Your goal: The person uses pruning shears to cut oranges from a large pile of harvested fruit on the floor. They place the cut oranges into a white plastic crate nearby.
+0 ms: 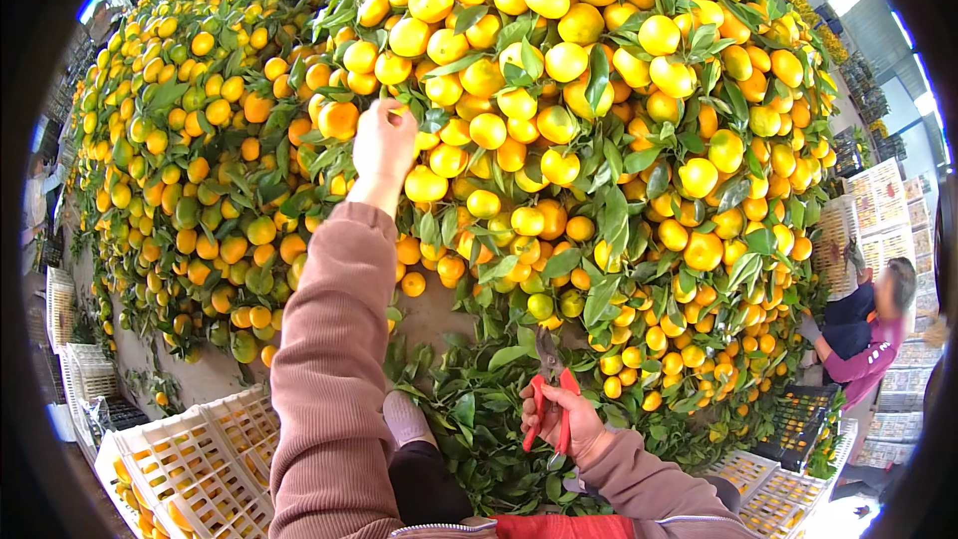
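A large heap of orange and yellow citrus fruits (pixel 488 131) with green leaves rises in front of me. My left hand (pixel 385 138) reaches up to the heap's face, its fingers curled at a stem or leaf beside an orange fruit (pixel 338 120); whether they grip it I cannot tell. Lower down, at the right, my right hand (pixel 563 421) holds red-handled pruning shears (pixel 550 382), their metal blades pointing up towards the lowest fruits. Loose green leaves (pixel 486 419) cover the floor below the shears.
A white plastic crate (pixel 202 457) with fruits stands at the lower left, more white crates (pixel 778 490) at the lower right beside a black crate (pixel 797 419). A co-worker (pixel 868 344) sits at the right edge of the heap. My shoe (pixel 406 418) is among the leaves.
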